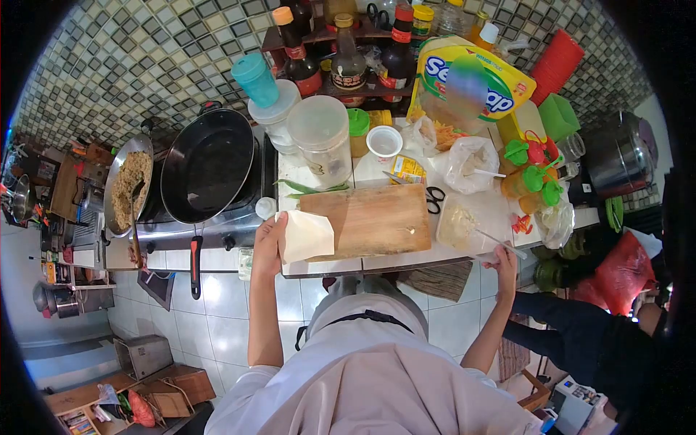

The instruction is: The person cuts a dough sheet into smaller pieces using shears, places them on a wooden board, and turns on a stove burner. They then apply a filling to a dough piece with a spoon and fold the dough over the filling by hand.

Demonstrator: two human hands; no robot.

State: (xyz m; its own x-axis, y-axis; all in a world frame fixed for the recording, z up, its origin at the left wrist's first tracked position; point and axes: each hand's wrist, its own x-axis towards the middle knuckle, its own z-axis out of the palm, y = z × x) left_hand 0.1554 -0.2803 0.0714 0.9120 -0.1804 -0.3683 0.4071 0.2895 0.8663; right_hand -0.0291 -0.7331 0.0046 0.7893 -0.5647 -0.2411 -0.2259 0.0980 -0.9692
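Note:
My left hand [269,245] is closed on the left edge of a pale square wrapper sheet [307,237], which lies over the left end of a wooden cutting board [380,217]. At the right, my right hand [504,267] has its fingers at the front corner of a clear plastic container [464,223], near a thin utensil [502,242] that rests across it. Whether the fingers grip the container or the utensil is too small to tell. Black-handled scissors [434,200] lie between the board and the container.
A black frying pan [208,167] and a pan of brown food [130,188] sit on the stove at left. Jars [319,138], a white cup [384,143] and bottles [348,61] stand behind the board. A person in dark clothes [580,341] is at right.

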